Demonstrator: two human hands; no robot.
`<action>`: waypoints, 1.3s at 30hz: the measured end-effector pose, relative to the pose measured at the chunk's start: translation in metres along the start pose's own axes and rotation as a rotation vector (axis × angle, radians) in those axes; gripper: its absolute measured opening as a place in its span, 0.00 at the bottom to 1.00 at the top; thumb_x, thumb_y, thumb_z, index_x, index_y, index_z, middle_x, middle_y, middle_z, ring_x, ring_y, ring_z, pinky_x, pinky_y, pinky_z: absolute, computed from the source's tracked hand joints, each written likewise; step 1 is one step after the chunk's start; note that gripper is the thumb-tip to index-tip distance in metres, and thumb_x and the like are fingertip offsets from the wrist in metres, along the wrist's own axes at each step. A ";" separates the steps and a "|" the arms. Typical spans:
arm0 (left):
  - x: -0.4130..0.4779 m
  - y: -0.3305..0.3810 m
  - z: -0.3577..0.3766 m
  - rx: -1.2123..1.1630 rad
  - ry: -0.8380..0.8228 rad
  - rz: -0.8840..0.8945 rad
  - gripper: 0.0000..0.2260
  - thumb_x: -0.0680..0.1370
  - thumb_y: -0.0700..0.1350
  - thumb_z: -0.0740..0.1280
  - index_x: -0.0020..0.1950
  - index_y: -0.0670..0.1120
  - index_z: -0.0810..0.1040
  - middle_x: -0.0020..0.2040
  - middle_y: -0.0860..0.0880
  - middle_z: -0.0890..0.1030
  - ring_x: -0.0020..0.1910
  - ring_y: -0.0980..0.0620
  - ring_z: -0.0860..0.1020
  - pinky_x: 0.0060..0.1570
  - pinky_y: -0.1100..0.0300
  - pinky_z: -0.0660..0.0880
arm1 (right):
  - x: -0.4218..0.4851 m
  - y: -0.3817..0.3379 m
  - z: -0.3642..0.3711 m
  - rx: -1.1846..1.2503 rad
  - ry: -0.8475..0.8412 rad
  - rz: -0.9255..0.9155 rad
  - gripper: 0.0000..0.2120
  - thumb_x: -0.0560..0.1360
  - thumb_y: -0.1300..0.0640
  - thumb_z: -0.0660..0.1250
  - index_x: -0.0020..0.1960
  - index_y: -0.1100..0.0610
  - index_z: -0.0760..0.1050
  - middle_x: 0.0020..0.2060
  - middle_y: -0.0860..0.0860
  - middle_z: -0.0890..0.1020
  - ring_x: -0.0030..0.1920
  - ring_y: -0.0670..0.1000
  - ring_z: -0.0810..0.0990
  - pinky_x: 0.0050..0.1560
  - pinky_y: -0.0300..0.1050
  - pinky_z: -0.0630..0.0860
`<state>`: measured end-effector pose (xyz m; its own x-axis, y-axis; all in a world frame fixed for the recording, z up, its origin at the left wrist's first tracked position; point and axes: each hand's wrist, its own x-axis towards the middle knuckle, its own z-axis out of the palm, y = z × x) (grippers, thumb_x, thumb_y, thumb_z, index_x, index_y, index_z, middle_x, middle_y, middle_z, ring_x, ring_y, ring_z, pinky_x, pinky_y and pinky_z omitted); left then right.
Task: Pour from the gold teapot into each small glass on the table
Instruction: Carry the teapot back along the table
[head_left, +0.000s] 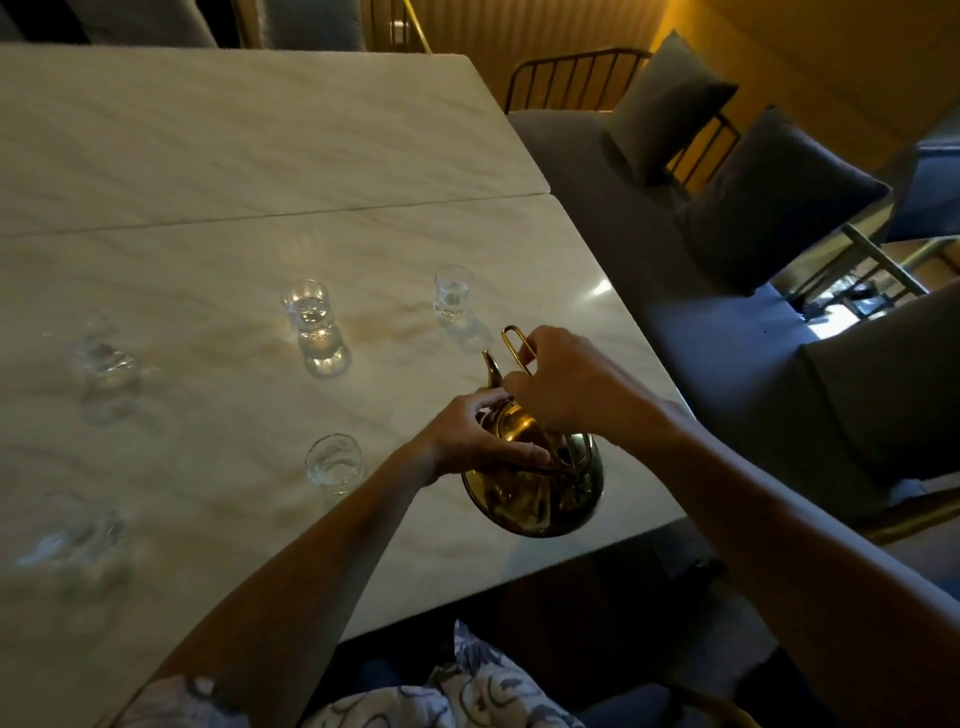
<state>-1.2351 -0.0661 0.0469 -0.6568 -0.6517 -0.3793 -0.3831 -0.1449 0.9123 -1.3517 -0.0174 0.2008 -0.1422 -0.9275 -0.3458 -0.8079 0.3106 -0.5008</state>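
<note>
The gold teapot stands near the table's right edge, spout pointing away from me. My right hand grips its thin loop handle from above. My left hand rests on the pot's top, fingers over the lid. Several small clear glasses stand on the marble table: one close by to the left of the pot, one far right, one in the middle, and two blurred ones at the left. Whether the pot is lifted or resting, I cannot tell.
A seam crosses the table's middle. Grey upholstered seats with cushions line the right side beyond the table edge. A patterned cloth lies in my lap at the near edge.
</note>
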 end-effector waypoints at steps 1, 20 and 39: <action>-0.005 0.002 -0.005 -0.002 0.023 0.012 0.32 0.67 0.51 0.84 0.69 0.54 0.77 0.64 0.54 0.78 0.68 0.49 0.75 0.64 0.52 0.76 | 0.000 -0.007 -0.001 0.002 -0.019 -0.021 0.10 0.79 0.56 0.64 0.55 0.61 0.75 0.47 0.54 0.80 0.40 0.48 0.80 0.43 0.46 0.80; -0.256 -0.051 -0.182 -0.052 0.733 0.111 0.20 0.64 0.49 0.86 0.46 0.67 0.81 0.55 0.55 0.84 0.64 0.46 0.80 0.64 0.47 0.78 | -0.040 -0.264 0.105 -0.066 -0.313 -0.628 0.07 0.79 0.57 0.63 0.48 0.61 0.75 0.37 0.57 0.83 0.29 0.50 0.81 0.28 0.38 0.76; -0.583 -0.220 -0.303 -0.146 1.199 -0.333 0.43 0.59 0.54 0.87 0.72 0.50 0.78 0.74 0.49 0.73 0.73 0.46 0.71 0.72 0.43 0.71 | -0.135 -0.529 0.380 0.007 -0.702 -0.886 0.13 0.74 0.66 0.60 0.31 0.62 0.74 0.22 0.55 0.76 0.21 0.52 0.77 0.24 0.44 0.75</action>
<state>-0.5711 0.1200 0.1144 0.4910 -0.8231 -0.2853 -0.2910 -0.4636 0.8369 -0.6880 0.0223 0.2113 0.8337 -0.4998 -0.2348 -0.4607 -0.3952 -0.7947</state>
